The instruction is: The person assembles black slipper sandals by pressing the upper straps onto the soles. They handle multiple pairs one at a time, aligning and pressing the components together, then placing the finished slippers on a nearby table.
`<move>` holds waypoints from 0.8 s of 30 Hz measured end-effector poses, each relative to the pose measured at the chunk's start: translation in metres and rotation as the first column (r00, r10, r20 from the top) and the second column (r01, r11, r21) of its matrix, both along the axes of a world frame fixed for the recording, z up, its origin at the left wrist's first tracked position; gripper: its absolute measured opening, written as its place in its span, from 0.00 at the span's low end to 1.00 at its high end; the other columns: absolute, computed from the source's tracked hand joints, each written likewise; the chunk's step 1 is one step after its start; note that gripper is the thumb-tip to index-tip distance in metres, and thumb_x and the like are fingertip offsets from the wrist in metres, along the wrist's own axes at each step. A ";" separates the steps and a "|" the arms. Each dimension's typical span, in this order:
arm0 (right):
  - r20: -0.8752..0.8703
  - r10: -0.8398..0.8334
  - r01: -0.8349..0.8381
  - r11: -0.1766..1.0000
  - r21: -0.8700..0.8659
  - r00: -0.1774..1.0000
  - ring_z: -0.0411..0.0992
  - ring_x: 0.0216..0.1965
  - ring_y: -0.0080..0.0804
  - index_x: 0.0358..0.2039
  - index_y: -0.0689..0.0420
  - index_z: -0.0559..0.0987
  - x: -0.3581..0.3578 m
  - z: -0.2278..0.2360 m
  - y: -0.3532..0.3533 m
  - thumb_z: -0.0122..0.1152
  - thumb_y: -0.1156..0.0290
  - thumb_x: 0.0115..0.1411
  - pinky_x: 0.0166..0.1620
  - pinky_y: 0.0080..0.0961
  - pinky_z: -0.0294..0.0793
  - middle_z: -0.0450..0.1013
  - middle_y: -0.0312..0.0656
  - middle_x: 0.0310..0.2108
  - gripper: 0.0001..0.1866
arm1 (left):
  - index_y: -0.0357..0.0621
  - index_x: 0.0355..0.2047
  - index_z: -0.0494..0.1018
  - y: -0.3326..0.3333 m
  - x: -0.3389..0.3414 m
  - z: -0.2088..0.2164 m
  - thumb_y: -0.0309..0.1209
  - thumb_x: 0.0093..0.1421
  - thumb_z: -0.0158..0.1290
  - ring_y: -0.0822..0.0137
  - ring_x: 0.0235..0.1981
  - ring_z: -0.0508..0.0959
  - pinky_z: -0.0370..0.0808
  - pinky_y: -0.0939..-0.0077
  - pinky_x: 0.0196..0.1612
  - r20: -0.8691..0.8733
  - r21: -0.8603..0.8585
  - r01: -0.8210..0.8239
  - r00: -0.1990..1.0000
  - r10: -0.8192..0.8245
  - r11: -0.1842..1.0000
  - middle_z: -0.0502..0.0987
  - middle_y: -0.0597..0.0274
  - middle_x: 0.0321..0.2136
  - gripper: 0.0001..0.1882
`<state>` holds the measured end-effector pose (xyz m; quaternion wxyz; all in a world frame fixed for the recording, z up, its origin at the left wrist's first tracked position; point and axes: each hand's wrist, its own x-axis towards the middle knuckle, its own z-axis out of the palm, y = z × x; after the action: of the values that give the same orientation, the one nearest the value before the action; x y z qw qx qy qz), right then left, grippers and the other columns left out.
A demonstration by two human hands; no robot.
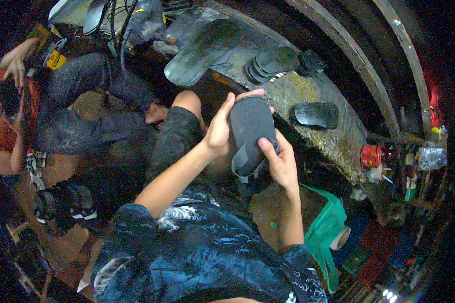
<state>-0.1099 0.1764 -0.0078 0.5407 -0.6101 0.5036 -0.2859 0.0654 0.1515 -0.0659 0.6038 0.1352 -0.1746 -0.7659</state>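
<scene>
A dark grey sandal (253,118) with a textured footbed is held up in front of me, and a grey strap loops at its near end. My left hand (220,129) is closed around its left side, thumb along the edge and fingers behind, their tips showing past the far right edge. On the right side, my right hand (284,164) grips the near part, its thumb pressed on the top face near the strap. The underside is hidden from me.
Stacked dark soles (273,63) and a single black sole (316,115) lie on the worn bench (333,146). A green plastic chair (324,227) stands at lower right. At left, a person in an orange shirt (0,126) handles a dark item, near several finished sandals (81,199).
</scene>
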 end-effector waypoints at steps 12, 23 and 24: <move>0.067 -0.027 0.027 1.000 0.011 0.997 0.77 0.51 0.28 0.63 0.62 0.73 -0.013 -0.005 0.005 0.58 0.70 0.70 0.57 0.29 0.75 0.80 0.42 0.51 0.22 | 0.44 0.70 0.62 0.007 -0.009 0.016 0.60 0.76 0.25 0.45 0.54 0.80 0.75 0.49 0.62 0.046 0.021 -0.006 0.999 0.005 1.000 0.77 0.39 0.56 0.38; 0.084 -0.024 0.024 1.000 -0.003 0.996 0.78 0.48 0.27 0.61 0.62 0.74 -0.014 -0.004 0.006 0.57 0.72 0.70 0.54 0.29 0.76 0.81 0.41 0.49 0.20 | 0.42 0.70 0.62 0.009 -0.011 0.019 0.59 0.76 0.25 0.45 0.56 0.80 0.74 0.49 0.63 0.076 0.004 -0.002 0.997 0.002 1.000 0.77 0.39 0.57 0.38; 0.087 -0.023 0.023 1.000 -0.001 0.996 0.78 0.48 0.27 0.61 0.62 0.74 -0.014 -0.003 0.005 0.57 0.73 0.70 0.53 0.29 0.77 0.81 0.41 0.49 0.20 | 0.42 0.70 0.62 0.009 -0.011 0.019 0.59 0.76 0.25 0.45 0.56 0.80 0.74 0.49 0.63 0.077 0.004 -0.001 0.997 0.001 1.000 0.77 0.39 0.57 0.38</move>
<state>-0.1235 0.1817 -0.0109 0.5582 -0.5919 0.4862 -0.3188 0.0544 0.1605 -0.0466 0.5968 0.1660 -0.1962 -0.7601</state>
